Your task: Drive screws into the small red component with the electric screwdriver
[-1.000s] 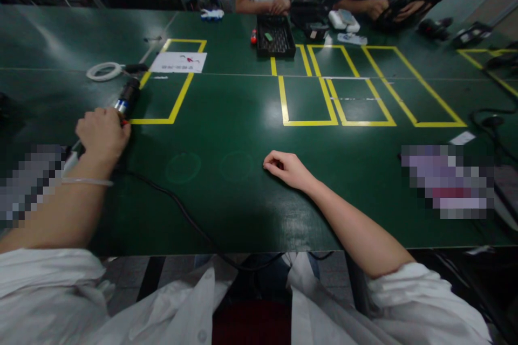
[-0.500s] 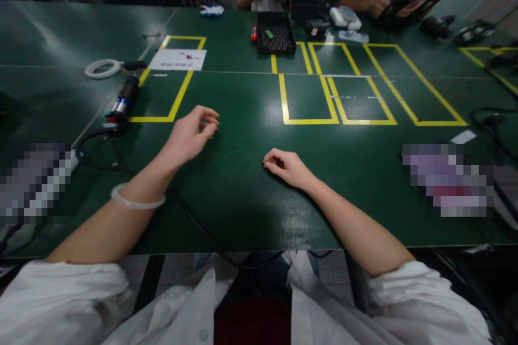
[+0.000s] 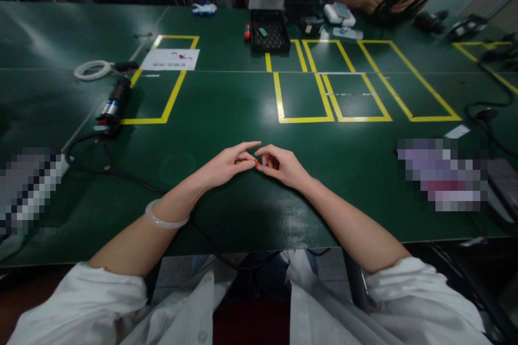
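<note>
A small red-orange object [image 3: 256, 163] sits between the fingertips of both hands, over the middle of the green table [image 3: 226, 102]. My left hand [image 3: 229, 166], below a pale bracelet [image 3: 165, 218], has its thumb and lower fingers closed at this object, with the index finger stretched out above. My right hand [image 3: 284, 166] meets it from the other side with curled fingers, its thumb tip touching or nearly touching the object. Whether the right fingers hide anything else cannot be made out.
A black tray [image 3: 270, 46] with a green piece stands at the back, a red item [image 3: 247, 32] beside it. Yellow tape frames mark the table. On the left lie a black cylindrical tool [image 3: 115, 102], a cable and a white sheet [image 3: 172, 59]. People sit opposite.
My left hand has moved right and nearer to me, bringing the small red-orange object to my right hand. My right hand has stayed nearly in place, its fingers now at the object.
</note>
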The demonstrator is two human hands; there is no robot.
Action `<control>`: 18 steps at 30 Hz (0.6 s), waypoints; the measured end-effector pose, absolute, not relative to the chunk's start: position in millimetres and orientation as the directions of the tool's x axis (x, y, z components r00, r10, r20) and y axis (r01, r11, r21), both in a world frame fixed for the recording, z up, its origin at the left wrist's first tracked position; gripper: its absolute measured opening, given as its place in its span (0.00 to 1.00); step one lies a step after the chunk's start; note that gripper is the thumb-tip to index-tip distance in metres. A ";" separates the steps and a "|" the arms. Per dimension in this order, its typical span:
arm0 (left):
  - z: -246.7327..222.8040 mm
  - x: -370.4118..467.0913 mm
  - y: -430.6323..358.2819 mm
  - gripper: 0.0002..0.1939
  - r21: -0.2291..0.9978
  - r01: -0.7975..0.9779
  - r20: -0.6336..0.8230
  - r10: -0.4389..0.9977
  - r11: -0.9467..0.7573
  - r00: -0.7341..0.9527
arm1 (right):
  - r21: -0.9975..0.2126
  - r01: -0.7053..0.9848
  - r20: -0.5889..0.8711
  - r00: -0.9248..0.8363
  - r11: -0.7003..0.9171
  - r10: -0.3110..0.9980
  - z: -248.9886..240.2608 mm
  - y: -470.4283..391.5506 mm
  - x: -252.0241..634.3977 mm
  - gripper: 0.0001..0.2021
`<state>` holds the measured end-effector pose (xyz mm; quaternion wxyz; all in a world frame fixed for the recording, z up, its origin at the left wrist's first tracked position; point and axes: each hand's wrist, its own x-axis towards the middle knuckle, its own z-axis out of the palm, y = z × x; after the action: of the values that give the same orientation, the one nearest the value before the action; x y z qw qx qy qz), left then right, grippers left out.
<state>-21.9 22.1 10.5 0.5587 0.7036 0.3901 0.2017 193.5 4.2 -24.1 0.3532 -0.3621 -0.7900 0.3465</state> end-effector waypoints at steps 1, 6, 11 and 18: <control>9.4 -21.5 21.5 0.35 0.946 0.316 -0.145 0.771 -0.076 0.621 | -0.798 0.337 0.299 -0.497 0.499 0.814 -23.9 3.9 193.5 0.08; 6.0 -18.4 19.0 0.33 0.959 0.264 -0.071 0.809 -0.106 0.583 | -0.790 0.348 0.310 -0.484 0.505 0.818 -22.6 3.4 193.8 0.05; 3.3 -17.5 18.3 0.35 0.959 0.248 -0.015 0.847 -0.138 0.531 | -0.822 0.345 0.277 -0.453 0.453 0.848 -23.0 4.4 193.2 0.06; 3.1 -15.6 16.8 0.34 0.942 0.308 -0.039 0.871 -0.131 0.490 | -0.840 0.307 0.289 -0.447 0.448 0.847 -22.7 3.6 191.7 0.07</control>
<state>-15.6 16.8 3.1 0.5068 0.6987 0.4216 0.2778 191.7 3.6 -22.7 0.3679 -0.3760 -0.7672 0.3669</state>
